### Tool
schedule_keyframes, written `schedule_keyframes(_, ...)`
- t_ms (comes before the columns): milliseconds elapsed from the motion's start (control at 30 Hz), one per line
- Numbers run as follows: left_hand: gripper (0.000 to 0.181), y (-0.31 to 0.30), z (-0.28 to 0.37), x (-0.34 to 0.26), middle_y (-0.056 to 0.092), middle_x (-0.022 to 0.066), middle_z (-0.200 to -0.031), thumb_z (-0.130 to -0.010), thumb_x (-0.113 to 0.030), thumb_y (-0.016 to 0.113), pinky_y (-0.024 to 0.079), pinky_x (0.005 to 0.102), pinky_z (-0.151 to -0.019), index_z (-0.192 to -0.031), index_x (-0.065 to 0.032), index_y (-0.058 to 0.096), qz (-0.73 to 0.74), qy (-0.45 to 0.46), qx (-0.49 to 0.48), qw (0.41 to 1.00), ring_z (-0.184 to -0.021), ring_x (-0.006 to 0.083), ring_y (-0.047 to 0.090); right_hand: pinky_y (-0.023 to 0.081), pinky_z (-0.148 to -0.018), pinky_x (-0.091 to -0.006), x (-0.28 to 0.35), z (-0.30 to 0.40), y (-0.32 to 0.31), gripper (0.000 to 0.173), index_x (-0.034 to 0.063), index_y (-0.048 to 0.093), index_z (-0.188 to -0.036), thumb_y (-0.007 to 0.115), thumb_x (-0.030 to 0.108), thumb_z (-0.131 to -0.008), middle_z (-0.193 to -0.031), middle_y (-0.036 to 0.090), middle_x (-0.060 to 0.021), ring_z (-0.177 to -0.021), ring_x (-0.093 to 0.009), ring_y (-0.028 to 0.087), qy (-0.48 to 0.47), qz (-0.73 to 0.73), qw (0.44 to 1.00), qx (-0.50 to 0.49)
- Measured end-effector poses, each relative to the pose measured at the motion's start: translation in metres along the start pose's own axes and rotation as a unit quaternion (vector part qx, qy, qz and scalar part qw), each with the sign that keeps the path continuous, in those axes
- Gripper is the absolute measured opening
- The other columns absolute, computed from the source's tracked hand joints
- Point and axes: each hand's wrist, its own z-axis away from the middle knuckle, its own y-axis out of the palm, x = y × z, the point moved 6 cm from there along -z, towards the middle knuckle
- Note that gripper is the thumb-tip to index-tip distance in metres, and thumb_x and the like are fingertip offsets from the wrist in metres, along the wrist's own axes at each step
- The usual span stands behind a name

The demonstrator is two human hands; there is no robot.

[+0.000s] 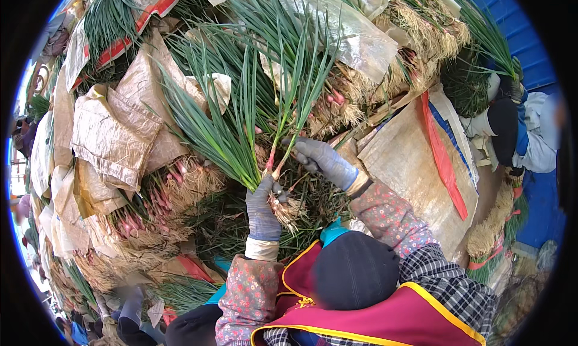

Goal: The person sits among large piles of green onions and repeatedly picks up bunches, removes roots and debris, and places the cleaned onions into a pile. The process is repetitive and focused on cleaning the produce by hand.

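Observation:
My left hand (264, 210), in a grey knit glove, grips a bunch of spring onions (246, 151) just above the roots. Their long green leaves fan upward, and pale bulbs with stringy roots (287, 210) stick out at the glove's right side. Two pink-based stalks lean apart from the rest of the bunch. On the right-hand one of these, a spring onion stalk (285, 155), the curled fingers of my right hand (323, 160) close low down; it wears a grey glove too. Loose green trimmings (316, 201) lie beneath both hands.
Heaped spring onions with pink bulbs (151, 210) lie to the left, partly under woven sacks (117, 136). A clear plastic sheet (347, 34) covers more ahead. On the right are a flattened sack (406, 151), tied bundles (490, 233) and a seated person (510, 124) holding spring onions.

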Motion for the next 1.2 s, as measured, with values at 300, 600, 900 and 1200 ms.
schedule_keyframes(300,0.022,-0.053,0.008,-0.027,0.062,0.0018,-0.074,-0.084,0.003,0.063,0.037,0.0220,-0.035,-0.106,-0.0038,0.062,-0.193,0.085,-0.124,0.969,-0.041,0.0064,0.043,0.051,-0.072,-0.0416,0.004,-0.021,-0.014,0.052,-0.0007,0.068,-0.098,0.063,0.048,-0.082,-0.082,0.066,-0.0242,-0.079,-0.037,0.066,-0.111,0.391,0.896,-0.176)
schedule_keyframes(600,0.010,-0.004,-0.003,0.010,0.058,0.0063,-0.062,-0.085,-0.003,0.065,0.048,0.0276,-0.039,-0.084,-0.0024,0.055,-0.127,0.021,0.004,0.992,-0.047,0.0151,0.057,0.037,-0.059,-0.0191,-0.007,-0.005,0.016,0.027,0.0034,0.063,-0.106,0.054,0.027,-0.096,-0.076,0.053,0.0038,-0.062,-0.006,0.045,-0.046,-0.065,0.996,-0.049)
schedule_keyframes(900,0.013,-0.013,-0.008,0.031,0.060,0.0103,-0.063,-0.088,-0.011,0.061,0.052,0.0328,-0.038,-0.086,0.0010,0.058,-0.091,-0.019,-0.021,0.995,-0.044,0.0214,0.060,0.045,-0.062,-0.0213,-0.002,-0.001,0.019,0.024,0.0023,0.063,-0.100,0.061,0.025,-0.092,-0.080,0.061,0.0002,-0.067,-0.007,0.057,-0.084,0.058,0.992,-0.078)
schedule_keyframes(1200,0.008,-0.032,-0.011,0.028,0.061,0.0088,-0.064,-0.087,-0.006,0.061,0.047,0.0292,-0.033,-0.091,0.0008,0.058,-0.107,0.005,-0.101,0.989,-0.041,0.0178,0.055,0.041,-0.054,-0.0178,0.005,0.017,-0.038,0.021,0.0033,0.063,-0.087,0.056,0.021,-0.096,-0.071,0.058,0.0013,-0.059,-0.004,0.051,-0.177,-0.019,0.959,-0.220)
